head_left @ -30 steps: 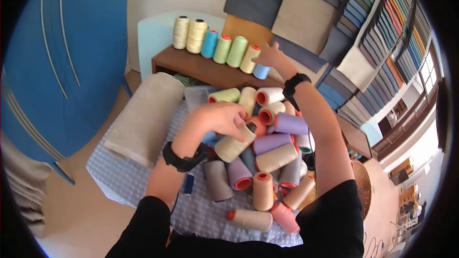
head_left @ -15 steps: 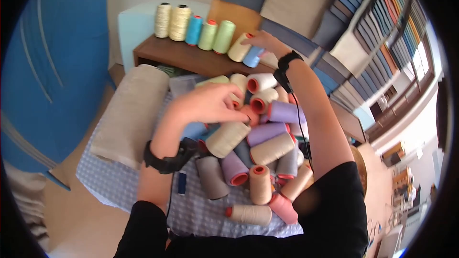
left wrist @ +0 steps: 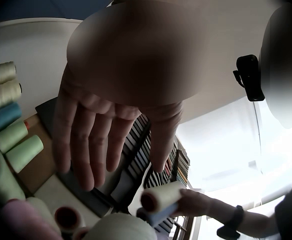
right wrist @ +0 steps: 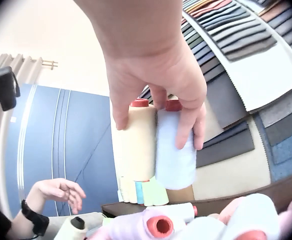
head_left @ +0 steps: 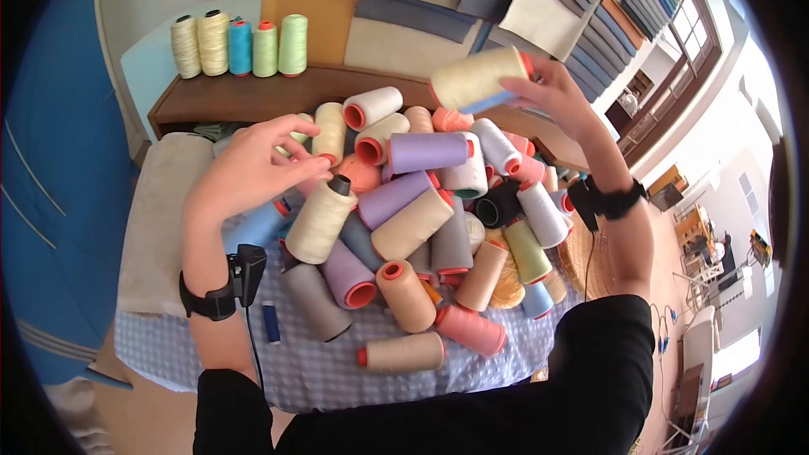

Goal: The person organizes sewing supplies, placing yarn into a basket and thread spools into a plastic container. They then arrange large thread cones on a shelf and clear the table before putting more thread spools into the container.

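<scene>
Blk short-slv top (head_left: 438,417), blk wrist straps (head_left: 211,299) w/ boxy blk units (head_left: 248,274), thin blk cables (head_left: 255,354).

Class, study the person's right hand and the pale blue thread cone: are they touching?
Touching: the right wrist view shows fingers of the right hand on the side of the pale blue cone.

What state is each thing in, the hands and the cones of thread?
Left hand: open, holding nothing
Right hand: gripping two cones
Pale yellow cone: held, off the shelf
Light blue cone: held beside it
Turquoise cone: upright on the shelf
Black-tipped cream cone: tilted
Frontmost tan cone: lying on its side
</scene>
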`<state>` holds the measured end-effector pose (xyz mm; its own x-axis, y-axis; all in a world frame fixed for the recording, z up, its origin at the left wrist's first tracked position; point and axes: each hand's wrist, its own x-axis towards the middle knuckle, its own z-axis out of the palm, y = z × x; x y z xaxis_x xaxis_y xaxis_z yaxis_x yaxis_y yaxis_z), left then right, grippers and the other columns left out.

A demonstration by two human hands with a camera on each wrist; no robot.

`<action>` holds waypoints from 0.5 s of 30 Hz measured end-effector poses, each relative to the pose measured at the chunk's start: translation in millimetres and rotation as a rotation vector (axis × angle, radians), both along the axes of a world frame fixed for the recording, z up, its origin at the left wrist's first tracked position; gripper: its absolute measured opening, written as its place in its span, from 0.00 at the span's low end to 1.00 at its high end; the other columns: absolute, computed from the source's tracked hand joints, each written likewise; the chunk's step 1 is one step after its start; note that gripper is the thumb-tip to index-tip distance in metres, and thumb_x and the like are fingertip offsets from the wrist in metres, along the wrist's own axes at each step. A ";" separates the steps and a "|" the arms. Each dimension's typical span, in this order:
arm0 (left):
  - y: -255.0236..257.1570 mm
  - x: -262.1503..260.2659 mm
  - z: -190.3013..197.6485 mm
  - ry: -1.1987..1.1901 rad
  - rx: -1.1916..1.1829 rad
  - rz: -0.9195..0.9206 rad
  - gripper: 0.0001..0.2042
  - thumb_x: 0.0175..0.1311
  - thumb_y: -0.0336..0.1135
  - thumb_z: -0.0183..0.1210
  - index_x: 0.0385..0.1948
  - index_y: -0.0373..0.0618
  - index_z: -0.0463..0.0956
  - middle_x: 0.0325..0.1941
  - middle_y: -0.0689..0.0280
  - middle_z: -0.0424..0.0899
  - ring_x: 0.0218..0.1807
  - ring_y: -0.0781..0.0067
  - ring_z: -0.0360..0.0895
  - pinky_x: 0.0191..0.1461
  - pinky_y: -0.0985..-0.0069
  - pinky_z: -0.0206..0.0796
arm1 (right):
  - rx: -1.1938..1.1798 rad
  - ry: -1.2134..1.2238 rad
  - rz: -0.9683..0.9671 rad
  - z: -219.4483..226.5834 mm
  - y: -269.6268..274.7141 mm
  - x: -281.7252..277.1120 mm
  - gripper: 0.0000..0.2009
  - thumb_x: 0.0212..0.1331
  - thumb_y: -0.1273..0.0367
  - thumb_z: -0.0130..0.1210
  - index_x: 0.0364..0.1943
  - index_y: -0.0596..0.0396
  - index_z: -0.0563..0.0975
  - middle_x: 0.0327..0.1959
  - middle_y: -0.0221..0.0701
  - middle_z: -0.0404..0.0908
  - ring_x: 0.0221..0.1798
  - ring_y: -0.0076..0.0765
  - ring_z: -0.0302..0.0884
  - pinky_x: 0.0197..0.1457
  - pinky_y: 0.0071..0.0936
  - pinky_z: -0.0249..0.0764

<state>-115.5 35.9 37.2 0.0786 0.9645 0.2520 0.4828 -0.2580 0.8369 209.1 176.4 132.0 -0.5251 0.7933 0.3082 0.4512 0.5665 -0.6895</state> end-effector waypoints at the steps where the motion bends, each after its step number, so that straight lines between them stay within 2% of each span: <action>1: 0.1 1.0 -0.3 -0.008 -0.004 -0.003 0.19 0.54 0.39 0.63 0.43 0.38 0.73 0.30 0.61 0.82 0.30 0.76 0.80 0.32 0.79 0.69 | -0.070 0.021 0.042 -2.2 -12.6 15.4 0.23 0.50 0.58 0.62 0.45 0.60 0.76 0.36 0.29 0.78 0.37 0.21 0.75 0.41 0.19 0.73; 4: 1.1 6.1 -3.2 -0.016 -0.017 -0.034 0.18 0.55 0.38 0.63 0.44 0.38 0.72 0.30 0.63 0.82 0.30 0.78 0.79 0.32 0.81 0.68 | -0.247 0.030 0.189 -19.6 -33.6 54.8 0.24 0.52 0.58 0.60 0.48 0.61 0.74 0.39 0.33 0.79 0.44 0.23 0.75 0.44 0.19 0.74; 5: 1.0 9.4 -2.8 0.030 -0.033 -0.016 0.18 0.55 0.37 0.62 0.45 0.38 0.72 0.30 0.64 0.81 0.30 0.79 0.78 0.32 0.81 0.68 | -0.374 -0.015 0.179 -20.0 -46.9 58.9 0.26 0.51 0.58 0.60 0.49 0.62 0.73 0.40 0.33 0.79 0.46 0.25 0.74 0.48 0.21 0.73; 6: 1.6 12.7 -3.1 0.077 -0.047 -0.001 0.18 0.55 0.37 0.62 0.45 0.38 0.72 0.30 0.64 0.81 0.29 0.80 0.77 0.33 0.81 0.68 | -0.380 -0.048 0.207 -22.6 -57.0 61.0 0.27 0.50 0.58 0.61 0.51 0.63 0.72 0.42 0.33 0.78 0.46 0.28 0.74 0.53 0.25 0.70; 8: 3.7 14.5 -5.8 0.086 -0.071 -0.053 0.19 0.56 0.37 0.62 0.46 0.37 0.72 0.30 0.65 0.81 0.29 0.81 0.75 0.33 0.81 0.68 | -0.401 -0.092 0.321 -29.8 -68.8 61.9 0.37 0.43 0.51 0.62 0.54 0.65 0.68 0.48 0.37 0.75 0.50 0.33 0.73 0.53 0.28 0.68; 10: 4.6 14.1 -10.9 0.095 -0.023 -0.106 0.19 0.56 0.38 0.62 0.47 0.37 0.72 0.31 0.65 0.80 0.30 0.81 0.75 0.34 0.81 0.68 | -0.500 -0.124 0.368 -40.7 -71.7 70.2 0.35 0.43 0.52 0.62 0.51 0.64 0.70 0.47 0.37 0.75 0.51 0.34 0.72 0.55 0.28 0.65; 12: 2.2 14.7 -11.1 0.093 -0.045 -0.111 0.20 0.56 0.39 0.62 0.48 0.38 0.72 0.32 0.65 0.80 0.31 0.81 0.74 0.35 0.80 0.68 | -0.511 -0.252 0.531 -45.5 -83.8 61.5 0.28 0.49 0.59 0.60 0.52 0.61 0.70 0.49 0.33 0.71 0.50 0.31 0.71 0.52 0.27 0.69; 14: -0.9 16.8 -8.2 0.089 -0.063 -0.067 0.20 0.57 0.38 0.61 0.49 0.38 0.71 0.33 0.65 0.80 0.31 0.81 0.74 0.36 0.81 0.68 | -0.439 -0.368 0.639 -62.4 -91.7 54.9 0.27 0.48 0.57 0.61 0.50 0.59 0.70 0.48 0.34 0.70 0.48 0.33 0.72 0.45 0.28 0.73; 15: -1.3 17.1 -7.0 0.104 -0.051 -0.081 0.21 0.58 0.38 0.61 0.50 0.38 0.70 0.33 0.65 0.79 0.32 0.81 0.74 0.36 0.81 0.68 | -0.444 -0.423 0.657 -67.9 -96.1 49.2 0.27 0.48 0.56 0.61 0.50 0.59 0.71 0.48 0.34 0.70 0.48 0.34 0.72 0.45 0.28 0.73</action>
<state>-98.5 34.6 30.2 0.1795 0.9654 0.1893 0.5469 -0.2579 0.7965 258.3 80.3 64.1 -0.9151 0.2928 -0.2773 0.3958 0.5205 -0.7566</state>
